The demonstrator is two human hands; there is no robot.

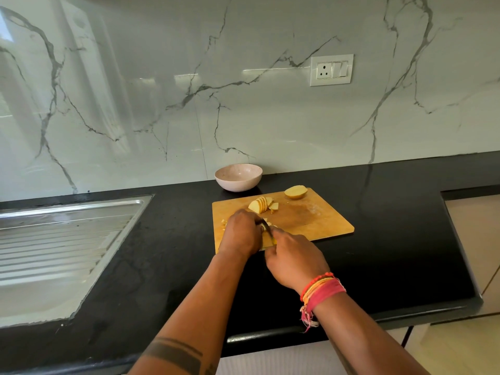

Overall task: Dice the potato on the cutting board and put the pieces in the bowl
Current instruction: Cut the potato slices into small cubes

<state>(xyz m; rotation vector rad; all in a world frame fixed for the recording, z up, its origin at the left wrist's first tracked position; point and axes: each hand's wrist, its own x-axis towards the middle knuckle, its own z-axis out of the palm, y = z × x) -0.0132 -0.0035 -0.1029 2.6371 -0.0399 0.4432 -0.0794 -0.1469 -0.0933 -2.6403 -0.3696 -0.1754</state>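
A wooden cutting board (311,215) lies on the black counter. At its far edge sits an uncut potato half (295,191), and a fanned stack of potato slices (261,204) lies left of it. My left hand (240,232) curls over potato pieces near the board's front left, mostly hiding them; a few bits (223,222) show beside it. My right hand (293,258) grips a knife (267,227) whose dark blade points down at the pieces under my left hand. A pale pink bowl (238,176) stands behind the board by the wall; I see nothing in it.
A steel sink drainboard (62,239) is set into the counter at the left. The marble wall carries a socket and switch plate (331,69). The counter's front edge (351,320) runs below my wrists, and the counter ends at the right.
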